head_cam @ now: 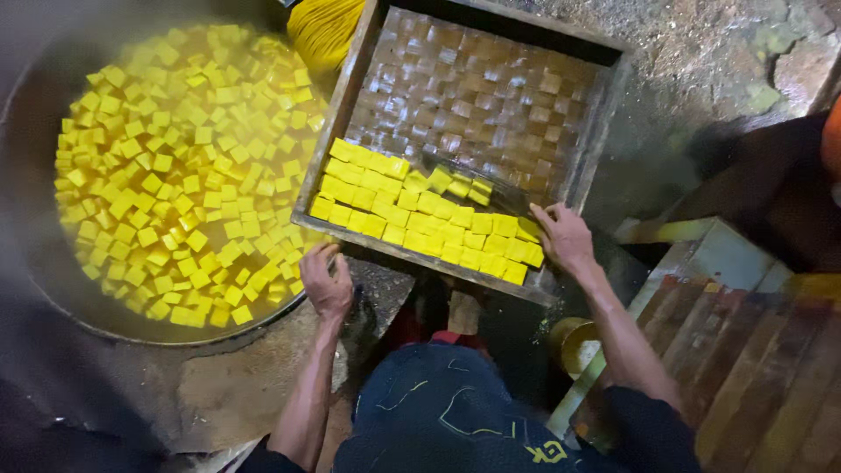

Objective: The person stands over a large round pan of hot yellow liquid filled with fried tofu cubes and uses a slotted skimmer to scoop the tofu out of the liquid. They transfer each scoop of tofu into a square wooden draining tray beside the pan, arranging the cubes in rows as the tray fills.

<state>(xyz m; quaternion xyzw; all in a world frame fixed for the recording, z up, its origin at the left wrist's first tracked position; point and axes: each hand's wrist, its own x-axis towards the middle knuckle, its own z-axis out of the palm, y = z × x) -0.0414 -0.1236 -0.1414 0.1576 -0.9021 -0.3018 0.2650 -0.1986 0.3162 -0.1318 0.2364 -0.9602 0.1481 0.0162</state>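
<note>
I see the big round vat [53,254] packed with floating yellow cubes [175,175]. The wooden tray [337,105] holds about 3 rows of yellow cubes [420,219] along its near edge; most of its wet gridded floor lies bare. My left hand [327,282] curls loosely, empty, by the vat's rim. My right hand [565,236] rests fingers spread on the tray's cubes, gripping nothing. A yellow bowl [578,346] sits near my knee.

My left hand [327,282] hiding its fingertips over the tray [589,149] edge, vat [35,263] cut off left, yellow bundle [322,28] cropped on top, perhaps cloth
</note>
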